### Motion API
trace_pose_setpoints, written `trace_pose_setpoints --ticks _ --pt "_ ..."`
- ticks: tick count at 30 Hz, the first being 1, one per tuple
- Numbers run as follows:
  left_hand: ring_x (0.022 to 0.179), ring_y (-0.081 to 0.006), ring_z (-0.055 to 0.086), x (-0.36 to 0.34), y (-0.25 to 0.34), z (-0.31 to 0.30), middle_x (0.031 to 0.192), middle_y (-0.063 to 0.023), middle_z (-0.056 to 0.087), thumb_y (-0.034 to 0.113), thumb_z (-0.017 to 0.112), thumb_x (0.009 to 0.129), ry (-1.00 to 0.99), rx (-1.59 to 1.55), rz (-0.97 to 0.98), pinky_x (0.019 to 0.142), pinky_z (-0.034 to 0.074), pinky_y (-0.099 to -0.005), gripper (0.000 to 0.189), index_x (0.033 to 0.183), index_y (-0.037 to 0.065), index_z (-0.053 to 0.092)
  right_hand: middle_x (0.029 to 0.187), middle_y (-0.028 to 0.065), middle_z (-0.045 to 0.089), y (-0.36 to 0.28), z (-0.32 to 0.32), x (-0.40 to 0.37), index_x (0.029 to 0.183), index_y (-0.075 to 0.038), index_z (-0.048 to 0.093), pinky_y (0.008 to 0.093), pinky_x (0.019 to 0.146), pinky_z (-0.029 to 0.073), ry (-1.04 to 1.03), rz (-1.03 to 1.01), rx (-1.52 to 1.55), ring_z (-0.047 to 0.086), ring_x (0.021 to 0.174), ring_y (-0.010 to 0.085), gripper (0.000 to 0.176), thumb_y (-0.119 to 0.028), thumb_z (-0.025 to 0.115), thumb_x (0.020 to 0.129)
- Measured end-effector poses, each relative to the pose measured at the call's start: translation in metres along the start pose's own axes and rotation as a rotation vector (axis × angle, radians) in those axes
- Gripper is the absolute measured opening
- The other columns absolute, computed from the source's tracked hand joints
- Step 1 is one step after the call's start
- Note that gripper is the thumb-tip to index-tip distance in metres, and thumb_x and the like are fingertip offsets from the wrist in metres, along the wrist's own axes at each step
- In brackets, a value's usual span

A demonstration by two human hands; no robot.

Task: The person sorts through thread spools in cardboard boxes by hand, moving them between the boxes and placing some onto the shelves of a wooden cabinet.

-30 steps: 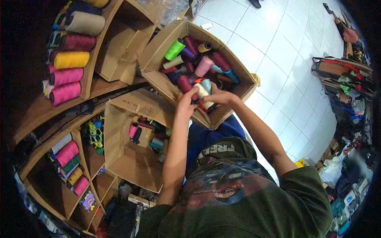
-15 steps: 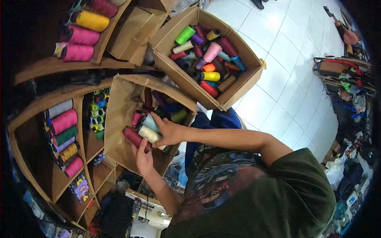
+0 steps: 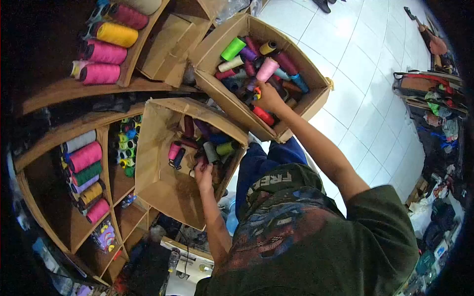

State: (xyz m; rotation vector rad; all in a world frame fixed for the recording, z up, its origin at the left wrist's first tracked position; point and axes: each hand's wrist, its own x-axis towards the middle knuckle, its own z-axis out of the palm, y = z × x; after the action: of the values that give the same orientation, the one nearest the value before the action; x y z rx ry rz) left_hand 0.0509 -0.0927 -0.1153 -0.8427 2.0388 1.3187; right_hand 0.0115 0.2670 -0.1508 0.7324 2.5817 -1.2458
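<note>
My left hand (image 3: 203, 176) is inside the nearer cardboard box (image 3: 168, 200), its fingers closed round a dark red spool (image 3: 201, 161) that they partly hide. Beside it lie a grey spool (image 3: 211, 153), a pink spool (image 3: 175, 149) and a dark blue one (image 3: 178, 158). My right hand (image 3: 269, 97) reaches into the farther cardboard box (image 3: 217, 81). Its fingers are bent together over an orange and yellow patch among the thread; what they hold, if anything, is hidden. A light pink spool (image 3: 267, 69) lies just beyond these fingers, and a red spool (image 3: 263, 115) is below them.
Wooden shelves (image 3: 106, 163) with rows of thread spools stand on the left. An empty-looking carton (image 3: 170, 49) sits on the upper shelf. Part of a white sewing machine (image 3: 195, 269) shows at the bottom. White floor tiles (image 3: 355, 108) and piled items lie to the right.
My right hand has left the cream and light grey-blue spools in the nearer box and moved up and right into the farther box. My left hand has moved right and slightly up within the nearer box.
</note>
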Motion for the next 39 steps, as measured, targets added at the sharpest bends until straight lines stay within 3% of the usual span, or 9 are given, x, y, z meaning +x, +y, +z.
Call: trace_pose_setpoints --ticks 5,6,9,15,22,25,31,36,39 --pt "0.103 -0.0238 0.055 0.007 0.027 0.004 0.127 -0.0139 0.046 0.012 0.064 0.084 0.085 -0.006 0.138 0.078 0.049 -0.0355 0.051 0.129 0.003 0.041 0.129 0.0182 0.036 0.121 0.117 0.051 0.134 -0.013 0.030 0.0598 0.083 0.046 -0.274 -0.082 -0.483 0.039 0.118 0.0433 0.089 -0.029 0.077 0.060" --pt "0.100 -0.0228 0.057 -0.004 0.041 0.011 0.125 -0.0132 0.047 0.013 0.063 0.086 0.142 -0.005 0.192 0.077 0.049 -0.0364 0.048 0.127 0.003 0.042 0.123 0.0209 0.042 0.064 0.062 0.037 0.130 -0.013 0.036 0.0526 0.083 0.046 -0.421 0.048 -0.472 0.042 0.118 0.0403 0.090 -0.028 0.080 0.052" --pt "0.098 -0.0229 0.060 -0.034 0.073 0.029 0.124 -0.0137 0.048 0.012 0.061 0.087 0.149 -0.112 0.305 0.077 0.050 -0.0363 0.044 0.126 0.002 0.043 0.126 0.0156 0.041 0.045 0.040 0.043 0.130 -0.015 0.038 0.0626 0.083 0.044 -0.562 0.052 -0.543 0.041 0.119 0.0402 0.085 -0.032 0.077 0.056" --pt "0.095 -0.0224 0.061 -0.059 0.117 0.062 0.124 -0.0166 0.048 0.012 0.058 0.090 0.116 -0.261 0.422 0.073 0.051 -0.0322 0.042 0.127 0.000 0.043 0.107 0.0167 0.061 0.065 0.037 0.038 0.111 -0.013 0.059 0.0580 0.082 0.045 -0.546 -0.063 -0.305 0.059 0.103 0.0332 0.063 -0.037 0.074 0.054" --pt "0.094 -0.0228 0.061 -0.069 0.168 0.114 0.118 -0.0151 0.052 0.012 0.053 0.092 -0.131 -0.204 0.601 0.073 0.051 -0.0304 0.037 0.125 -0.001 0.043 0.100 0.0177 0.064 0.099 0.074 0.046 0.116 -0.014 0.059 0.0453 0.081 0.050 -0.551 -0.221 -0.342 0.062 0.093 0.0357 0.065 -0.040 0.072 0.058" --pt "0.093 -0.0213 0.061 -0.073 0.176 0.126 0.117 -0.0142 0.052 0.009 0.052 0.092 -0.207 -0.203 0.595 0.074 0.051 -0.0298 0.035 0.125 -0.001 0.044 0.093 0.0151 0.067 0.085 0.083 0.042 0.099 -0.010 0.066 0.0436 0.073 0.053 -0.499 0.046 -0.411 0.065 0.085 0.0331 0.040 -0.025 0.067 0.062" --pt "0.092 -0.0190 0.061 -0.069 0.173 0.131 0.116 -0.0135 0.052 0.007 0.052 0.092 -0.311 -0.144 0.581 0.073 0.050 -0.0273 0.034 0.124 0.000 0.045 0.089 0.0167 0.066 0.059 0.020 0.027 0.097 -0.009 0.066 0.0414 0.073 0.053 -0.357 -0.015 -0.221 0.065 0.084 0.0348 0.046 -0.033 0.073 0.059" --pt "0.126 -0.0220 0.040 -0.071 0.190 0.130 0.136 -0.0133 0.042 0.017 0.079 0.069 -0.484 0.361 0.800 0.102 0.034 -0.0385 0.086 0.137 0.000 0.031 0.097 0.0195 0.063 -0.046 -0.111 -0.014 0.104 -0.004 0.060 0.0391 0.077 0.050 -0.391 -0.338 0.118 0.062 0.091 0.0327 0.051 -0.026 0.073 0.059" --pt "0.122 -0.0251 0.045 -0.076 0.194 0.132 0.131 -0.0181 0.047 0.030 0.085 0.060 -0.698 0.302 0.992 0.099 0.038 -0.0392 0.095 0.134 0.001 0.035 0.095 0.0155 0.063 -0.107 -0.148 -0.044 0.110 -0.005 0.057 0.0345 0.081 0.048 -0.568 -0.558 0.341 0.062 0.090 0.0278 0.054 -0.017 0.072 0.060"
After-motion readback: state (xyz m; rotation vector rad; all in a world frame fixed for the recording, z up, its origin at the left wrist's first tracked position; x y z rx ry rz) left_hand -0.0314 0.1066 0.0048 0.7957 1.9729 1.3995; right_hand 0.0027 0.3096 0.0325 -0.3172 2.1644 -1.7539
